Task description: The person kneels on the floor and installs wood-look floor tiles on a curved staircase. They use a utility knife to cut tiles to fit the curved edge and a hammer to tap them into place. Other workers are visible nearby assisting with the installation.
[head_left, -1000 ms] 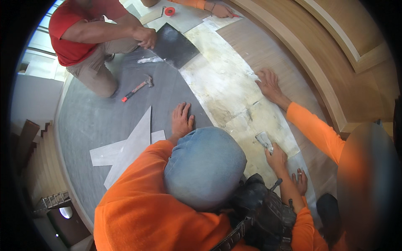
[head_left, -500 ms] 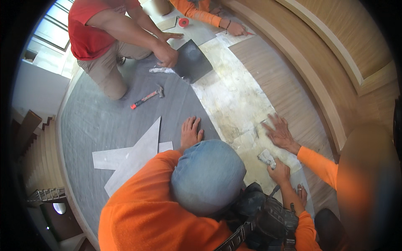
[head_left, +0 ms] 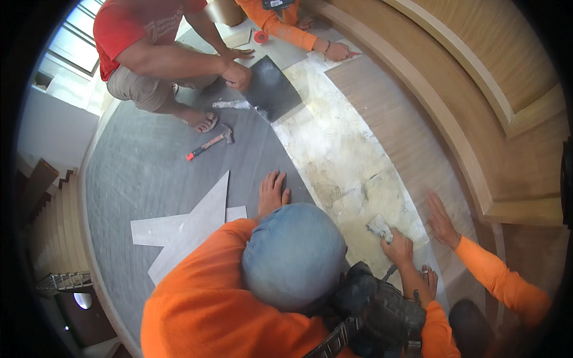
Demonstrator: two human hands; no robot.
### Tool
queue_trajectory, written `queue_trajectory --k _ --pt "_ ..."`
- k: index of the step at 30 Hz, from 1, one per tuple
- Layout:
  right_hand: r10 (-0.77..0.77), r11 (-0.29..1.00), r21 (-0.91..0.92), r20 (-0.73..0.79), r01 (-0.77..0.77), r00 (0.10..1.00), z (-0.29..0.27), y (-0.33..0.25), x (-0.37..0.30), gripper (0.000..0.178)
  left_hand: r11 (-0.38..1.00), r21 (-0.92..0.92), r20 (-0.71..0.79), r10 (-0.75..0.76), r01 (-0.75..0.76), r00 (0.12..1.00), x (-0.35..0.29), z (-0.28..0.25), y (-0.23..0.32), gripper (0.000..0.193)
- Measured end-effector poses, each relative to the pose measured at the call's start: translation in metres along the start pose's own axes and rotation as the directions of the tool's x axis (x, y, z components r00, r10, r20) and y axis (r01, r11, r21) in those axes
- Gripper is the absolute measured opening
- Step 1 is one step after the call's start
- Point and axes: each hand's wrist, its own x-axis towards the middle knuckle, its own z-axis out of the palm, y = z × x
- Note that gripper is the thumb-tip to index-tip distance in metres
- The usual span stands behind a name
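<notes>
1. Small flat scraper with a pale blade (head_left: 379, 227), clasped in the right hand (head_left: 399, 247), fingers wrapped tight round its handle; blade tip down on the bare strip of pale, glue-stained subfloor (head_left: 334, 155), close to the edge of the laid brown wood-look flooring (head_left: 388, 119).
2. Left hand (head_left: 271, 194) pressed flat, fingers spread wide, on the grey plank-pattern floor covering (head_left: 149, 179), right at the curved line where grey meets the bare strip.
3. Between the two hands, seen from above: a round blue cap (head_left: 293, 255), orange long sleeves, and a black strapped pack (head_left: 382, 310) at the chest.
4. Just right of the scraper, a co-worker's hand (head_left: 440, 219) lying flat on the brown flooring, orange sleeve running off to the lower right.
5. Left of the spread hand, pale off-white offcuts of sheet (head_left: 197, 221), one a long pointed triangle across a narrow strip, lying on the grey.
6. Farther up the grey floor, a hammer with a red-tipped handle (head_left: 209, 143), well apart from both hands.
7. Beyond it, a dark square tile (head_left: 271, 95) set at an angle on the floor, under the hand of a crouching person in a red shirt (head_left: 137, 24).
8. At the top edge, a small red roll (head_left: 261, 37) beside another orange-sleeved worker's arm (head_left: 286, 30).
9. Along the right, curved wood-grain steps (head_left: 477, 119) following the sweep of the floor.
</notes>
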Motion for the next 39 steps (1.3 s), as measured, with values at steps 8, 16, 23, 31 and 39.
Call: queue_trajectory --k 8,16,23,31,39 --pt "-0.002 1.000 0.015 -0.015 0.002 1.000 -0.002 0.000 0.001 0.041 0.999 0.042 0.024 0.006 -0.007 1.000 0.003 0.000 -0.002 0.055" --pt "0.048 0.999 -0.020 0.038 -0.047 0.998 -0.007 -0.002 0.002 0.043 0.998 0.056 0.048 -0.001 -0.002 0.999 0.005 -0.009 0.009 0.055" --pt "0.042 0.999 -0.014 0.017 -0.042 0.999 0.004 0.002 0.004 0.040 0.997 0.078 0.072 0.015 -0.021 0.997 0.005 -0.010 0.004 0.058" --pt "0.034 0.999 0.008 0.027 -0.034 0.999 -0.002 -0.003 0.002 0.039 0.997 0.068 0.049 0.044 -0.047 0.998 0.003 0.002 -0.009 0.057" --pt "0.027 0.999 0.023 0.027 -0.027 0.999 -0.004 -0.001 0.004 0.042 0.995 0.095 0.033 0.037 -0.040 0.999 0.005 0.005 -0.005 0.057"
